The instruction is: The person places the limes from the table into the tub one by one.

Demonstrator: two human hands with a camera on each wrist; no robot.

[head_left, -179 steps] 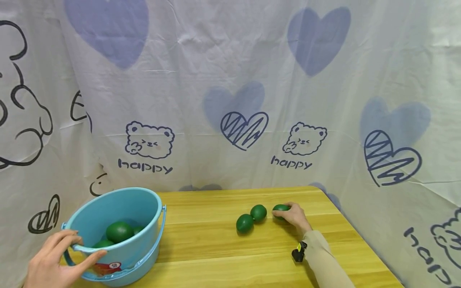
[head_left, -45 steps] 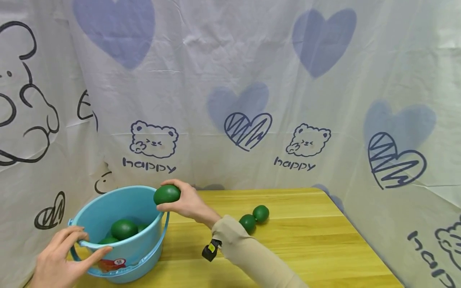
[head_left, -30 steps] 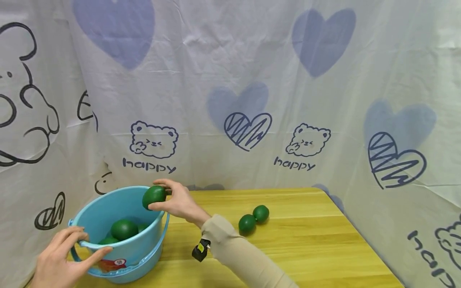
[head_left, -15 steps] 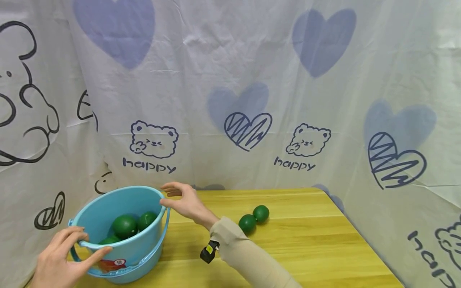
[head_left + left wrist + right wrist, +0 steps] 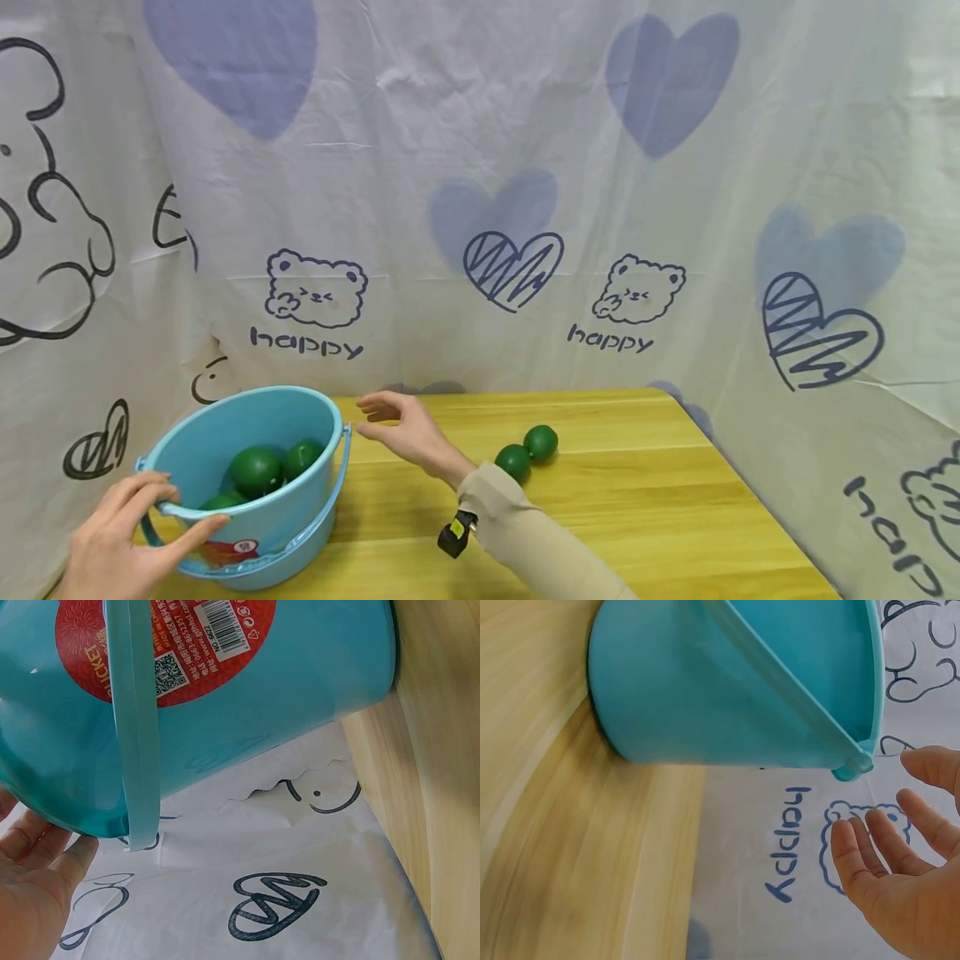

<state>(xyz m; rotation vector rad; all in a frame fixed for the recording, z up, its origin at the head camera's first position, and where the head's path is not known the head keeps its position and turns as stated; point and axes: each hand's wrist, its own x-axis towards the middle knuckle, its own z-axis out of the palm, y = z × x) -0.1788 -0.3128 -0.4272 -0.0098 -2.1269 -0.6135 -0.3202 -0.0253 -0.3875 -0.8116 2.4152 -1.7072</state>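
Your left hand (image 5: 120, 542) grips the round blue plastic bucket (image 5: 296, 525) by its rim; several green balls (image 5: 257, 469) lie inside. Your right hand (image 5: 405, 429) hovers beside the bucket, fingers spread and empty. Two green balls (image 5: 527, 452) remain on the table right of the bucket.

**A printed curtain behind a wooden table**

A pale fabric curtain (image 5: 480, 167) fills the upper and middle frame and wraps round both sides. It is creased, and printed with solid lilac-blue hearts (image 5: 667, 79), outlined scribbled hearts (image 5: 512, 265), small bears (image 5: 317, 287) and the word "happy" (image 5: 306, 342). Along the bottom of the frame stands a light wooden table (image 5: 660, 517) with grain running left to right and a rounded far right corner. Soft, even light falls across everything.
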